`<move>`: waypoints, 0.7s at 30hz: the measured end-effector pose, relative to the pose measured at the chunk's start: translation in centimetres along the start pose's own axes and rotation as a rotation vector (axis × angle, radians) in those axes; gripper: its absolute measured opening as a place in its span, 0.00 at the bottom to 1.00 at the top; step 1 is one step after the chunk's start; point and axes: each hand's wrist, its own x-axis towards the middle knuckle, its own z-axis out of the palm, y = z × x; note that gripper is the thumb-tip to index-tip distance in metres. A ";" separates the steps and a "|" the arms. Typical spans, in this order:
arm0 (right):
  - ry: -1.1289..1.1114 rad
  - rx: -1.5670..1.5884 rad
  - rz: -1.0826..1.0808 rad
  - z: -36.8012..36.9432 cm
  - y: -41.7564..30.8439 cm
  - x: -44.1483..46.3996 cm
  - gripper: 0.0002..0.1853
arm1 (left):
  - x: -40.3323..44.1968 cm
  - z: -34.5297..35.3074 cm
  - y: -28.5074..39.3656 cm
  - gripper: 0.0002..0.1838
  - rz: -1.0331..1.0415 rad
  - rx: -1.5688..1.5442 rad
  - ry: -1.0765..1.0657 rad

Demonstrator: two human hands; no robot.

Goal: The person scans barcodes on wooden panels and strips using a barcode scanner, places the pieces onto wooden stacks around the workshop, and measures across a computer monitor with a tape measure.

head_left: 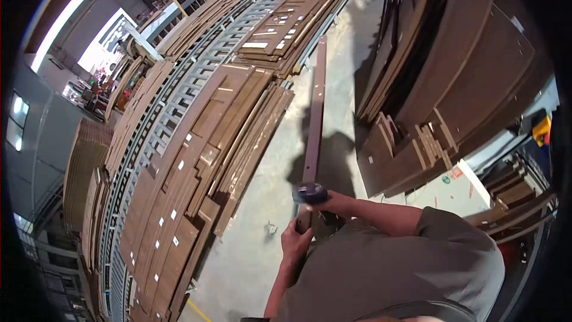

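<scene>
A long, narrow brown board [316, 107] stretches away from the body over the floor, its near end at my hands. My left hand [295, 240] is closed around the near end of this board, low in front of the torso. Just beyond it, my right hand [335, 203] grips a dark round tool [310, 194] that rests on the board's upper face. The tool hides part of the board and some of my right fingers.
Stacked brown panels [173, 203] with white labels lie along a roller conveyor [179, 92] on the left. Large curved panels [471, 65] lean upright on the right, beside smaller pieces [429, 143]. Grey floor [250, 256] shows between them.
</scene>
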 end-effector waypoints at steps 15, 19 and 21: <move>0.359 0.688 -0.024 -23.3 -11.5 28.6 0.17 | 32.8 -5.3 1.2 0.28 0.087 0.149 -0.219; 0.500 0.663 -0.089 -31.3 -18.6 37.1 0.16 | 39.7 -11.1 -0.1 0.27 0.015 0.022 -0.260; 0.493 0.660 -0.139 -36.8 -20.0 41.2 0.24 | 42.9 -13.7 -1.8 0.26 -0.077 0.076 -0.257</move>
